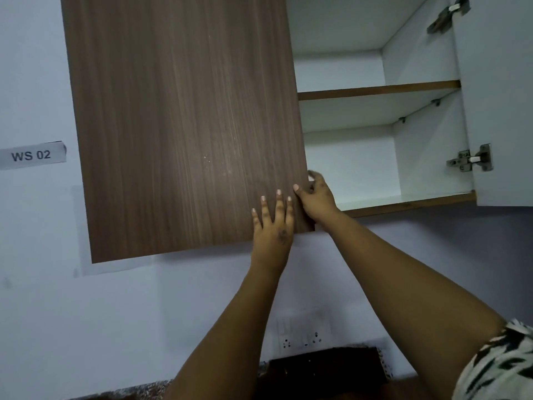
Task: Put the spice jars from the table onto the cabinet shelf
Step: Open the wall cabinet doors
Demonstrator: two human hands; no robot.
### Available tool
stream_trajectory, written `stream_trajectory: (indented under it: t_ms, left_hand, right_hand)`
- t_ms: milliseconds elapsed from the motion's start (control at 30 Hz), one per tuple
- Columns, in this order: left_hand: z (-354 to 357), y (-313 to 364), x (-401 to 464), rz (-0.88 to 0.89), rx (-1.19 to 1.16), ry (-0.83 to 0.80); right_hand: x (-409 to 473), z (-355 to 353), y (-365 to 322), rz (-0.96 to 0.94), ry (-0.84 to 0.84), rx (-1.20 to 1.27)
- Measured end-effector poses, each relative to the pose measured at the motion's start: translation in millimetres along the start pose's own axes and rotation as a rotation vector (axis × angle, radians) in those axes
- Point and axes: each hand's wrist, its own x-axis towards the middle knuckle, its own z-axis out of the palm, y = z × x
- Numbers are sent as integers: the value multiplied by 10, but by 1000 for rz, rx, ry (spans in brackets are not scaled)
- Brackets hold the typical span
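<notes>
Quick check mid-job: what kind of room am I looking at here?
Probably a kitchen set up as a labelled workstation: a wood-grain wall cabinet door beside open white shelves, a white wall socket panel above a speckled stone counter, and a paper "WS 02" label.
</notes>
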Motion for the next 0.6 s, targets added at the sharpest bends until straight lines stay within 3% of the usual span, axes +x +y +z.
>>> stream_trajectory:
  t_ms: [133, 600]
  left_hand:
    - [117, 53, 31, -7, 27, 68]
    - [-680, 164, -225, -65, -57, 23]
  right_hand:
    - [64, 53, 104, 116, -7, 207]
    - [-647, -244, -472, 134, 24, 153]
